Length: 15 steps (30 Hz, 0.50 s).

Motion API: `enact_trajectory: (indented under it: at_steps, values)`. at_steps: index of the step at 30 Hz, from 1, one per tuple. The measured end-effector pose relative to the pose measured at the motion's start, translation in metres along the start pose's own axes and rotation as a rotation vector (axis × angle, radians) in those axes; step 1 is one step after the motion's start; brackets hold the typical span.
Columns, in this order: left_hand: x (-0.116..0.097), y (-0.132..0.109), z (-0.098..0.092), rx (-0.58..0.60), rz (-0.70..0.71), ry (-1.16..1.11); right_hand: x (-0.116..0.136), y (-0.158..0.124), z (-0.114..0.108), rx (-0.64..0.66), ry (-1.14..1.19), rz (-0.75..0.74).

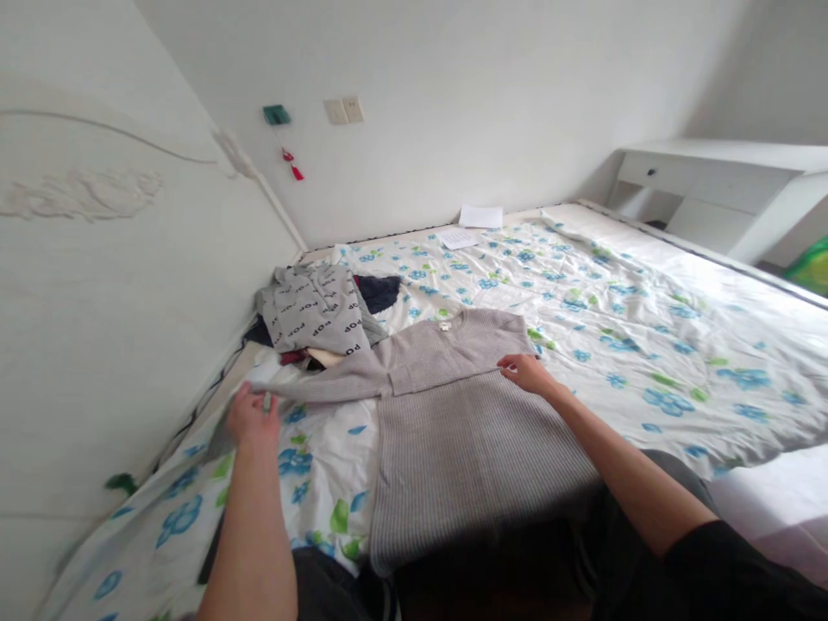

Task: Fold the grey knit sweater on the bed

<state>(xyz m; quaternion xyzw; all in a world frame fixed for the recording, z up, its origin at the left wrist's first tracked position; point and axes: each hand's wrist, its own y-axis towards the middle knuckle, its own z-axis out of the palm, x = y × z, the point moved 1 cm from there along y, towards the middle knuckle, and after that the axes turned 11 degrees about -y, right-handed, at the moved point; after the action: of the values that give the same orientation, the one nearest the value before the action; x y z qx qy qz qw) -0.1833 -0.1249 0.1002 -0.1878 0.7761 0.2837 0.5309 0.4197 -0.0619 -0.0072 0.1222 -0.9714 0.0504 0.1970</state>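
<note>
Grey sweater [479, 440] lies spread on the bed [653, 354], its outstretched sleeve [336, 385] running leftward to the left hand [254, 418], which pinches the end, the right hand [529, 374], grip unclear, at the folded sleeve [440, 371].

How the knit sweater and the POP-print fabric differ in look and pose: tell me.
The knit sweater is ribbed, while the POP-print fabric carries dark lettering. The knit sweater lies spread largely flat; the POP-print fabric sits bunched up. Both are greyish.

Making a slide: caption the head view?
Left hand at outstretched sleeve, right hand by folded one: gray sweater on floral sheet.
</note>
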Motion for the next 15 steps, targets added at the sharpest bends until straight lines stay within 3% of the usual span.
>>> enact_trajectory:
  at_steps: [2,3,6,9,13,15]
  values:
    - [-0.032,-0.006,0.025,0.129,0.083,-0.321,0.001,0.0,-0.001,0.0,0.007,-0.02]
    - [-0.048,-0.012,0.04,0.277,0.127,-0.399,0.001,-0.001,0.0,0.009,0.005,-0.032]
    - [-0.073,-0.042,0.082,0.656,0.224,-0.337,-0.002,-0.003,0.003,0.098,-0.017,-0.078]
    - [-0.06,-0.066,0.105,0.77,0.221,-0.034,-0.007,-0.004,0.008,0.232,-0.056,-0.13]
    - [-0.014,-0.076,0.115,0.871,0.282,0.503,-0.012,0.0,0.014,0.311,-0.113,-0.161]
    - [0.004,-0.076,0.121,0.942,0.309,0.654,-0.015,0.004,0.014,0.315,-0.112,-0.136]
